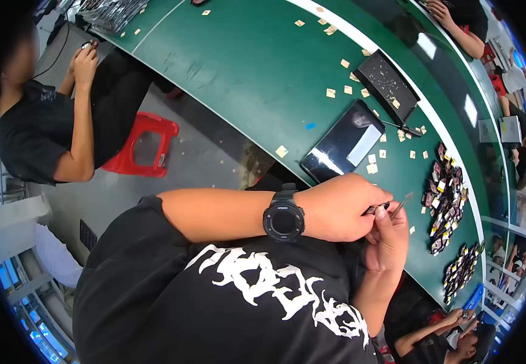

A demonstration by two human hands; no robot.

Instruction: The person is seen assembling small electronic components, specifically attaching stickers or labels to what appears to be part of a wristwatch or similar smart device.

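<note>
My left hand (345, 206), with a black watch (283, 218) on its wrist, pinches a small dark part (377, 210) over the edge of the green table (244, 67). Right below it, my right hand (387, 242) touches the same part and holds thin metal tweezers (401, 204) whose tip points up and to the right. Both hands meet just in front of a glossy black tablet-like panel (343, 142) lying on the table.
A black tray (389, 85) lies beyond the panel, with small tan squares (331, 93) scattered about. Piles of small dark parts (445, 197) sit at the right. A seated person (50, 127) and a red stool (143, 145) are at the left; other people's hands show at the top right and bottom right.
</note>
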